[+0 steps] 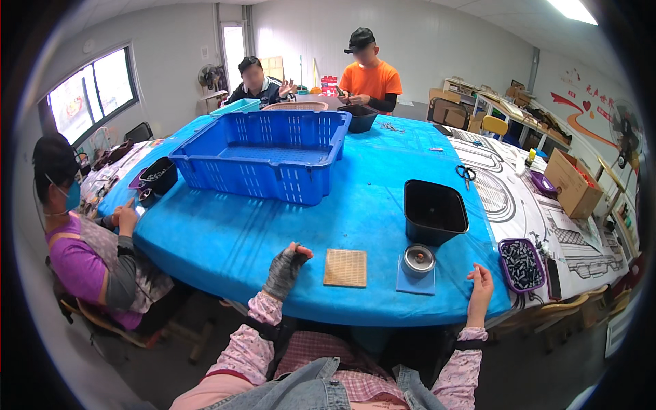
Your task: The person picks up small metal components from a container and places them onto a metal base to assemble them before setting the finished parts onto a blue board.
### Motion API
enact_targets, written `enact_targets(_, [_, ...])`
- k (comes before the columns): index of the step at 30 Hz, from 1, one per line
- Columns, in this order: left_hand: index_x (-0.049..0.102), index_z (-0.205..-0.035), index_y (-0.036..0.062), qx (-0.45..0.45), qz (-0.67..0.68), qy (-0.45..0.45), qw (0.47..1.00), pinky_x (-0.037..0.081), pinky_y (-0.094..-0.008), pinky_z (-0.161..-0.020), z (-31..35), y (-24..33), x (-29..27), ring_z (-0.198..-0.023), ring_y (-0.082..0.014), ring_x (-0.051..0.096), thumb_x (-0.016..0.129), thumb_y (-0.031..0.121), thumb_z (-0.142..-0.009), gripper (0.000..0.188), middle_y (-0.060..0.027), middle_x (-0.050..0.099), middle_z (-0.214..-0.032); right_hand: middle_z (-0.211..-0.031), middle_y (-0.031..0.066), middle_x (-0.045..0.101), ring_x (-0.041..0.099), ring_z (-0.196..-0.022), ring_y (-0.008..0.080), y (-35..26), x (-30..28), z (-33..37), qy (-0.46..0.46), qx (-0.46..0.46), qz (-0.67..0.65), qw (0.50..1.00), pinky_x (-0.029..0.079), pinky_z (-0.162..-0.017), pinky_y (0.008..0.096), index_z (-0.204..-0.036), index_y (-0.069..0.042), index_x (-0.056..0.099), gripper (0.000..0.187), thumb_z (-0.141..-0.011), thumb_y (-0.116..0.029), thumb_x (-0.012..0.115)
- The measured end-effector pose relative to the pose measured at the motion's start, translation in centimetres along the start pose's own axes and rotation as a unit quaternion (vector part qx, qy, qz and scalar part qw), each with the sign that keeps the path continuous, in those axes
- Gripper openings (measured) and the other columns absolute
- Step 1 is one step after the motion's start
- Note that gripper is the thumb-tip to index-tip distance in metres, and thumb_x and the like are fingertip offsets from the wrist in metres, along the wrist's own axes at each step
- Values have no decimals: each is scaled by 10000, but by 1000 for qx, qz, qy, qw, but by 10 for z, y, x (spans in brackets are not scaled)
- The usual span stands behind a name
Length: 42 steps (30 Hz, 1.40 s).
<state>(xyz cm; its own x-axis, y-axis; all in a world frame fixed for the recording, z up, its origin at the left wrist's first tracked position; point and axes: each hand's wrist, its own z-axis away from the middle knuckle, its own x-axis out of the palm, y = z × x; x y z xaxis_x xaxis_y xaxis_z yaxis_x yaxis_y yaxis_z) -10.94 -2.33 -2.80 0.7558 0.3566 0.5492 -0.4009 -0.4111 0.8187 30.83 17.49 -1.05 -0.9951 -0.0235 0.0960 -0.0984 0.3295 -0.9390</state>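
My left hand, in a grey fingerless glove, is over the blue-covered table with its fingers closed together; anything between the fingertips is too small to make out. Just right of it lies a square tan board with a fine grid pattern. My right hand rests at the table's near right, fingers loosely stretched and apart, holding nothing visible. Between the board and that hand, a round metal tin with a small reddish-brown thing in it sits on a blue square pad. Behind the tin stands a deep black tub.
A big blue crate stands mid-table. To my right are a purple basket of small dark and grey pieces, a phone and black-handled scissors. Co-workers sit at left and far side; another black tub is near them.
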Motion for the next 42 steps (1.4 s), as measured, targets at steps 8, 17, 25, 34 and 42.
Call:
enact_targets(8, [631,-886,-13,11,-27,-13,999,464,-332,-849,2,3,2,-860,-204,607,499,322,-928,362,-104,637,-869,-801,27,564,518,-746,71,-2,1,3,7,6,-10,1000,407,-736,210,-1031,20,576,234,-920,-179,525])
enact_targets(17, [629,-867,-11,-53,-18,55,997,500,-333,-829,-6,15,16,-846,-218,617,537,284,-909,312,-114,637,-861,-699,53,575,530,-810,117,-1,-2,1,-5,7,-47,999,395,-834,267,-1028,35,571,348,-970,-266,405])
enact_targets(25, [625,-892,14,-40,61,53,996,503,-356,-822,-13,6,-6,-835,-221,619,565,297,-895,289,-99,637,-875,-695,75,565,540,-700,136,11,-7,-1,0,23,-39,999,428,-769,277,-824,-10,526,350,-980,-286,377])
enact_targets(34, [622,-874,45,-36,109,36,993,487,-365,-822,-15,3,-10,-819,-213,597,589,282,-883,239,-85,632,-865,-707,74,551,531,-670,131,1,0,0,7,17,-48,999,428,-723,255,-811,-11,526,344,-980,-273,381])
enact_targets(42, [619,-898,41,-30,91,37,995,492,-357,-822,-10,6,-15,-825,-216,608,568,286,-896,251,-91,635,-877,-726,63,552,535,-666,118,4,-3,4,0,11,-51,999,435,-710,247,-848,0,554,334,-974,-267,398])
